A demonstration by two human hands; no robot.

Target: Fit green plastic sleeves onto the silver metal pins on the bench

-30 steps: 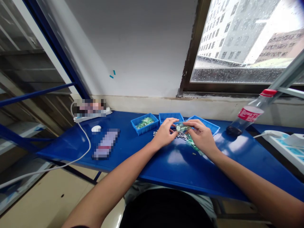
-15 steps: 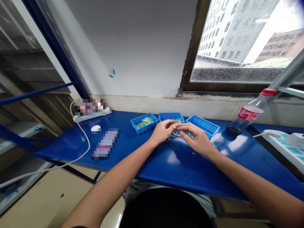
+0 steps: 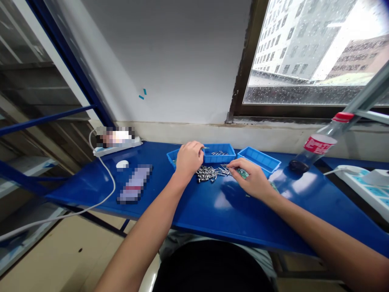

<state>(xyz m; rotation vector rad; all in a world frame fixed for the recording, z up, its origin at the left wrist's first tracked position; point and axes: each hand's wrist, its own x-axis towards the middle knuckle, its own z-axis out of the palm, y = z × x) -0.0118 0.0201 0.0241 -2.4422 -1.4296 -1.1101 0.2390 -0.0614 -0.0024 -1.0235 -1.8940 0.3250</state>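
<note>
On the blue table (image 3: 209, 211), our right hand (image 3: 253, 177) is at the pile of screws (image 3: 207, 173); we cannot tell whether it pinches one. Our left hand (image 3: 189, 159) curls at the left tray (image 3: 172, 155), its grip hidden. Behind, the middle tray (image 3: 220, 159) holds more.

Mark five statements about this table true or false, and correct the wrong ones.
1. The middle blue tray has screws in it. True.
2. The left hand is on the bottle. False: the left hand is at the left blue tray, partly hiding it.
3. The right hand is at the edge of the pile of screws. True.
4. The bottle's cap is blue. False: the bottle has a red cap.
5. The bottle is left of the trays. False: it is to their right.
</note>
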